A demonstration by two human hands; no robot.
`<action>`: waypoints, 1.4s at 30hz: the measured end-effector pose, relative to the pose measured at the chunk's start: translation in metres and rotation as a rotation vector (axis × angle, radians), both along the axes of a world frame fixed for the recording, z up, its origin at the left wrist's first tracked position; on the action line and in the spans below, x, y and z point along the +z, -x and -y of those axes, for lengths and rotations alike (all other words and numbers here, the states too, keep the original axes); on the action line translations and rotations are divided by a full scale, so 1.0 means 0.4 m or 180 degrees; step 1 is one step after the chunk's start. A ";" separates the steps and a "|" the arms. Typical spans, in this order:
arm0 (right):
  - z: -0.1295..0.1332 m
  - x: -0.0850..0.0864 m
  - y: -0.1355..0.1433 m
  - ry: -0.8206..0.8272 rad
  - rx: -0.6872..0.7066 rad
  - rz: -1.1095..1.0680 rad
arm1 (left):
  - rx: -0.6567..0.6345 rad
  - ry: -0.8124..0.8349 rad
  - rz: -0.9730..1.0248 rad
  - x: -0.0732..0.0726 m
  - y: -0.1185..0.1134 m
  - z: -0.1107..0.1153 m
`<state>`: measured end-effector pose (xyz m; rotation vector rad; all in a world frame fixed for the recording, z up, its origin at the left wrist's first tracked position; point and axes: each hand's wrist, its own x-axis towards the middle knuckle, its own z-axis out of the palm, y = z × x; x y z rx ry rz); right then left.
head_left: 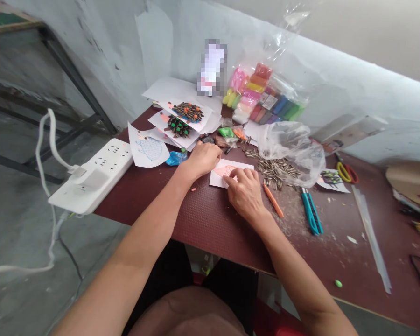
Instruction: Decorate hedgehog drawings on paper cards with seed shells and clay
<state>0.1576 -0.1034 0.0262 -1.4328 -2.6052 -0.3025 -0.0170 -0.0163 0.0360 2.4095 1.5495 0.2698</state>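
A small white card (217, 180) with an orange drawing lies on the dark red table (203, 214). On its right part rests my right hand (244, 190), fingers bent and pressed onto the drawing; whether anything small is under them is hidden. My left hand (205, 159) is at the card's upper left corner, its fingers curled together, and what they hold, if anything, cannot be made out. Striped sunflower seeds (275, 172) lie in a pile just right of the card. Below them is an orange stick (273, 200).
Behind are finished-looking hedgehog cards (189, 112), colored clay packs (259, 93), a plastic bag (294, 149) and a phone (212, 67). A power strip (94, 179) sits left. Rightward are a teal cutter (311, 212), scissors (346, 172) and a clear strip (373, 240).
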 end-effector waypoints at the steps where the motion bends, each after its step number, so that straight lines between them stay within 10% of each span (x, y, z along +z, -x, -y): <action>1: 0.001 -0.001 -0.001 -0.0021 -0.0025 0.0001 | 0.0002 0.0002 -0.0003 0.000 0.000 0.000; 42: 0.010 -0.005 -0.009 -0.0058 -0.0105 -0.0118 | 0.0022 0.0093 -0.0090 0.014 -0.004 0.005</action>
